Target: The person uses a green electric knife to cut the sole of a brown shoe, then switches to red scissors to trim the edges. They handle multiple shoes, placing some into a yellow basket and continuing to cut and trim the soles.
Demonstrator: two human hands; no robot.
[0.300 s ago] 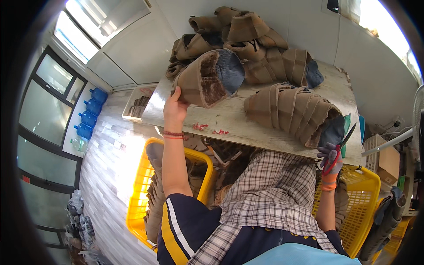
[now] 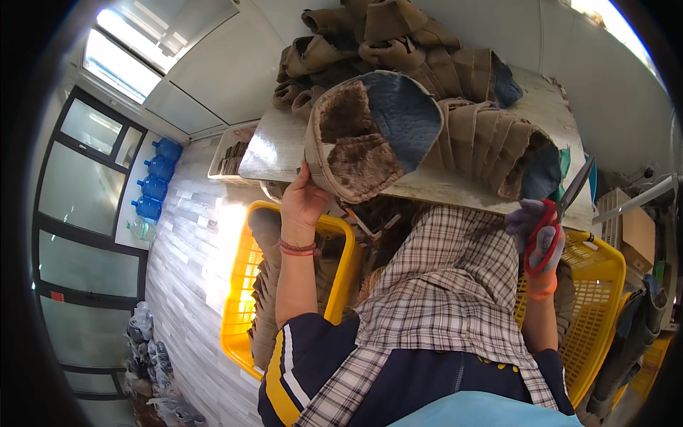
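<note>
My left hand (image 2: 304,201) grips the lower rim of a brown fabric boot upper (image 2: 370,135) with a dark fleecy lining, holding it open-side up above the table edge (image 2: 455,191). My right hand (image 2: 539,238), in a purple glove, is closed on red-handled scissors (image 2: 562,206) whose blades point up and to the right beside the table's right end. A row of similar brown uppers (image 2: 491,142) lies on the table to the right of the held one. More are piled behind (image 2: 370,35).
A yellow plastic basket (image 2: 245,285) with brown pieces stands at my left, another yellow basket (image 2: 594,299) at my right. A tray (image 2: 231,153) sits left of the table. Blue water bottles (image 2: 153,181) line the glass wall. My lap is covered by plaid cloth (image 2: 441,285).
The held upper has come nearer to me and tilted, showing more of its lining. My right hand with the scissors has lifted slightly.
</note>
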